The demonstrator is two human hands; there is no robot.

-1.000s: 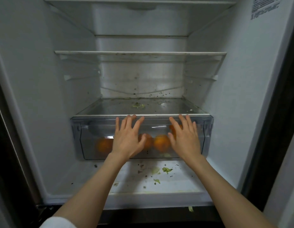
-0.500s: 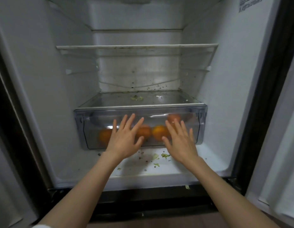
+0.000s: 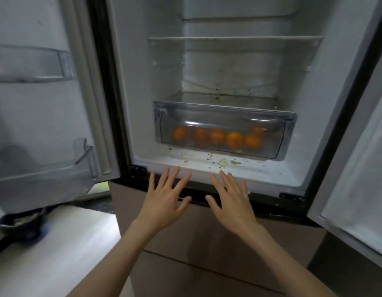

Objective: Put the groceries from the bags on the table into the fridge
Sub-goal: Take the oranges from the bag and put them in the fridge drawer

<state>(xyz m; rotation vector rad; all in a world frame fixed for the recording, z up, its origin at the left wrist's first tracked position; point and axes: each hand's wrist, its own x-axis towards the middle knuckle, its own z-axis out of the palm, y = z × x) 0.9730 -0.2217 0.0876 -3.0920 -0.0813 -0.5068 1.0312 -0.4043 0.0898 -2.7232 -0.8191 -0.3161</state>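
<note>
The fridge [image 3: 143, 82] stands open in front of me with both doors swung out. Its clear crisper drawer [image 3: 284, 133] is pushed in, and several oranges [image 3: 235, 139] show through the front. My left hand [image 3: 164, 200] and my right hand [image 3: 233, 200] hover side by side below the fridge's front sill, fingers spread, palms facing the fridge. Neither hand holds or touches anything. The glass shelves above the drawer carry only crumbs.
Green scraps [image 3: 226, 162] and crumbs litter the fridge floor. The left door [image 3: 36, 108] has clear bins; the right door [image 3: 357, 168] is at the frame edge. A white counter [image 3: 57, 249] with a dark bowl [image 3: 21, 224] lies lower left. Brown drawer fronts [image 3: 207, 243] sit below.
Both hands have come off the crisper drawer front and drawn back below the sill. My view has pulled away and shifted left, bringing the doors and counter into sight.
</note>
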